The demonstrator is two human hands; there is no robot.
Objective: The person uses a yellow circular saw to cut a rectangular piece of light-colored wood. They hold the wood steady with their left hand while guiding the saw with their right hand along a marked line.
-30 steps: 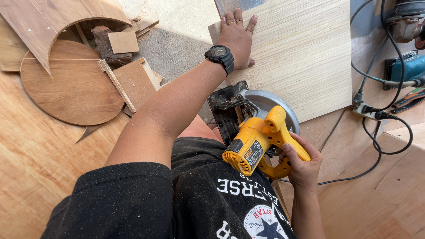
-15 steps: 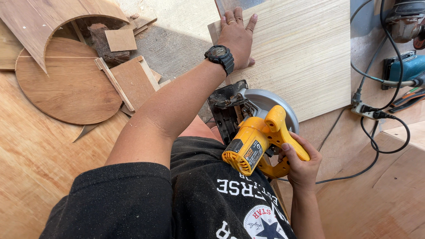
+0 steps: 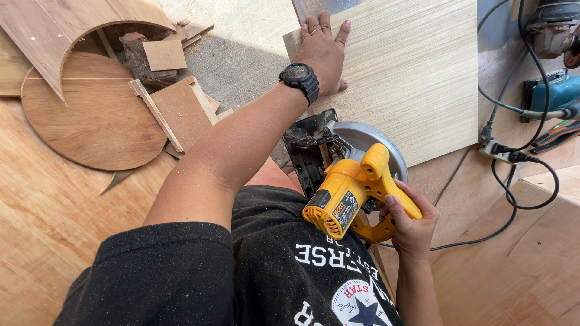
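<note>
Now the saw (image 3: pixel 353 181) sits at the near edge of the pale board (image 3: pixel 411 72), its base plate up against the left corner, and no kerf shows in the panel, so the cut looks barely begun, if begun at all. The right hand (image 3: pixel 411 226) has its grip clenched round the yellow handle; the left hand (image 3: pixel 323 51) lies flat, fingers spread, pinning the board's far left edge. Almost the whole length seems left to run. Off to the left, a round offcut (image 3: pixel 90 121) and scraps (image 3: pixel 175 108) lie on the floor.
</note>
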